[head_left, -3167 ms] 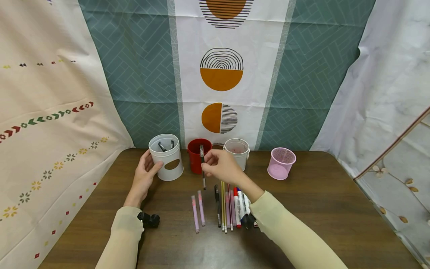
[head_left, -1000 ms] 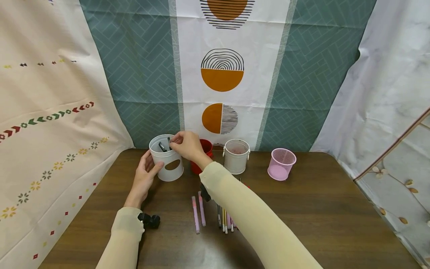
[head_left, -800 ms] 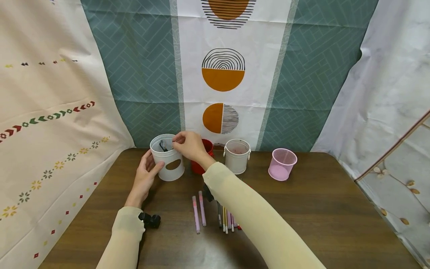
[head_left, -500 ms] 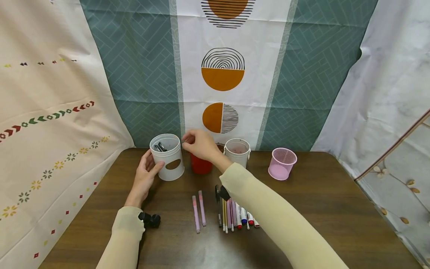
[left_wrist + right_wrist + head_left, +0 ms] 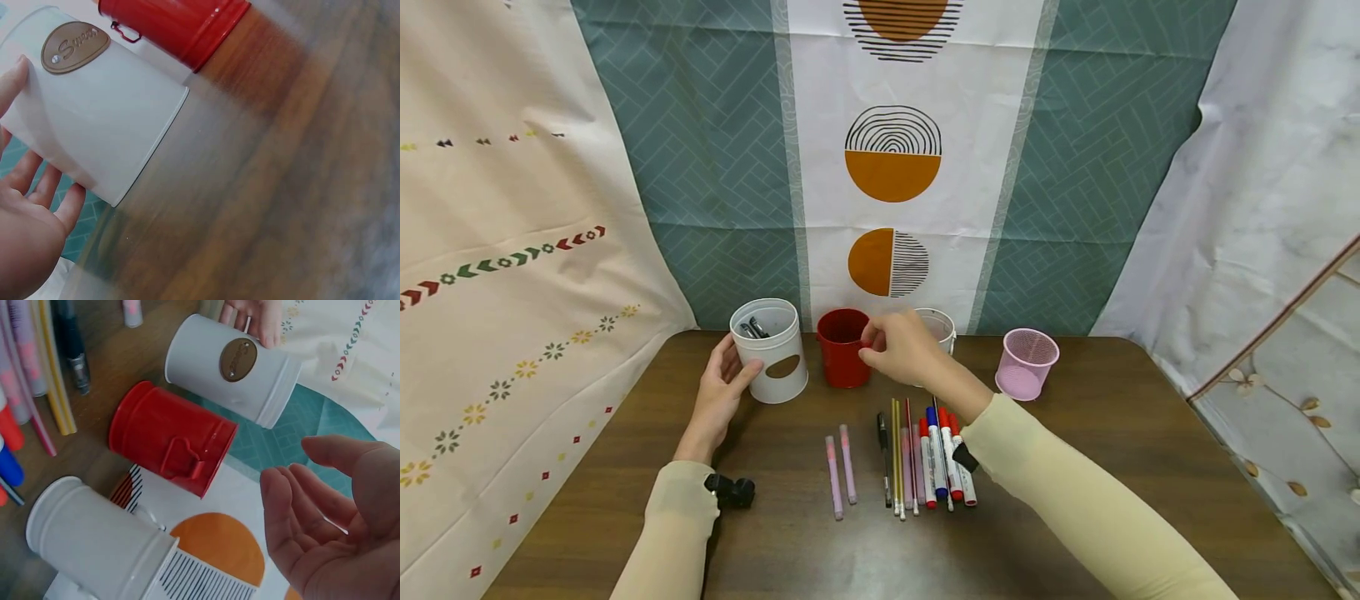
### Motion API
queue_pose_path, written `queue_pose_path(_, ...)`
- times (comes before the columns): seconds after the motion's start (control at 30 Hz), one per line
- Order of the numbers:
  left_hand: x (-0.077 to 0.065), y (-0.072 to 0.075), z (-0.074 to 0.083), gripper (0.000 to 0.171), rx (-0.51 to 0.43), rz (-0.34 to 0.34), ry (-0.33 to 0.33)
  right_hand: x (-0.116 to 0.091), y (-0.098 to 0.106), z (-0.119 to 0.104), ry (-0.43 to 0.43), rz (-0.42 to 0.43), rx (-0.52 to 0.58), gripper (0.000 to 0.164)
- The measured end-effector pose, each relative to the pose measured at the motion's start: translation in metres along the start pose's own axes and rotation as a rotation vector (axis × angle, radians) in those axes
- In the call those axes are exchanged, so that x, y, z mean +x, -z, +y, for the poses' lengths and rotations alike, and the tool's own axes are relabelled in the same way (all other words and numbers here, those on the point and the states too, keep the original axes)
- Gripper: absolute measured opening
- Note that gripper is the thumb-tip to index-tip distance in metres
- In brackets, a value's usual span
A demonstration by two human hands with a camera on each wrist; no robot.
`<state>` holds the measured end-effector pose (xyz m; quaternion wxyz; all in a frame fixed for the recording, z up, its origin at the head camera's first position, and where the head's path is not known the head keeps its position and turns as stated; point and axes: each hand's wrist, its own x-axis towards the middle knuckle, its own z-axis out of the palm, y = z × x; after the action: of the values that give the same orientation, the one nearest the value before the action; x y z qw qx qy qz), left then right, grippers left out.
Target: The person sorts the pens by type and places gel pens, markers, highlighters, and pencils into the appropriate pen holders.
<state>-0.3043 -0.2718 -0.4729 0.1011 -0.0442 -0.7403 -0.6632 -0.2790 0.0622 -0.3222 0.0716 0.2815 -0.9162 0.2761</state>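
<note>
My left hand (image 5: 711, 408) holds the side of a white pen cup (image 5: 775, 385) at the back left, thumb on the front, other fingers round the far side. In the left wrist view a brown oval label (image 5: 75, 47) shows on that cup. Black pens (image 5: 752, 328) lean inside it. My right hand (image 5: 908, 354) hovers near the red bucket (image 5: 844, 362), partly covering a white bucket (image 5: 942, 323). The right wrist view shows that hand's fingers loosely bent, thumb apart, with nothing between them.
On the brown table (image 5: 775, 533) lie two pink pens (image 5: 834, 479), a black pen (image 5: 885, 467), yellow pencils (image 5: 897, 458) and several red and blue markers (image 5: 937, 458). A pink mesh cup (image 5: 1027, 367) stands at the back right. Patterned cloth hangs behind.
My right hand carried a black pen to the white cup, let it go inside, then moved right past the red bucket. My left hand stays on the cup.
</note>
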Motion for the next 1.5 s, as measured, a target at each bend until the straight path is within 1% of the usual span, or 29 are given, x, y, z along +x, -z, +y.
queue_pose_path(0.1, 0.0, 0.0, 0.0, 0.084, 0.003, 0.0, -0.006, -0.012, -0.002, 0.003, -0.013, -0.001, -0.037, 0.016)
queue_pose_path(0.27, 0.0, 0.0, 0.0, 0.084, 0.008, -0.003, -0.011, -0.03, -0.012, 0.008, -0.069, -0.019, -0.089, 0.019)
queue_pose_path(0.53, 0.0, 0.0, -0.002, 0.082, 0.014, 0.0, -0.013, -0.051, -0.038, 0.023, -0.123, -0.064, -0.065, 0.02)
queue_pose_path(0.73, 0.0, 0.0, -0.003, 0.082, 0.008, -0.002, -0.016, -0.06, -0.057, 0.027, -0.125, -0.097, -0.044, 0.017)
queue_pose_path(0.87, -0.002, 0.0, -0.002, 0.082, 0.005, 0.003, -0.011, -0.064, -0.068, 0.027, -0.156, -0.129, -0.041, 0.017)
queue_pose_path(1.07, 0.0, -0.001, -0.002, 0.081, -0.001, 0.0, -0.015, -0.068, -0.079, 0.03, -0.201, -0.155, -0.096, 0.017)
queue_pose_path(1.13, 0.002, 0.0, -0.003, 0.082, -0.003, -0.003, -0.017, -0.07, -0.082, 0.03, -0.214, -0.161, -0.115, 0.021)
queue_pose_path(1.2, 0.003, 0.0, -0.004, 0.082, -0.007, -0.004, -0.02, -0.071, -0.085, 0.03, -0.229, -0.165, -0.12, 0.03)
queue_pose_path(1.33, 0.002, 0.001, -0.004, 0.083, -0.01, -0.004, -0.012, -0.073, -0.092, 0.029, -0.215, -0.153, -0.14, 0.048)
queue_pose_path(1.43, 0.002, 0.001, -0.003, 0.083, -0.007, -0.004, -0.003, -0.073, -0.096, 0.028, -0.194, -0.139, -0.159, 0.054)
queue_pose_path(1.5, 0.001, 0.001, -0.003, 0.083, -0.005, -0.001, -0.001, -0.072, -0.098, 0.028, -0.189, -0.132, -0.163, 0.053)
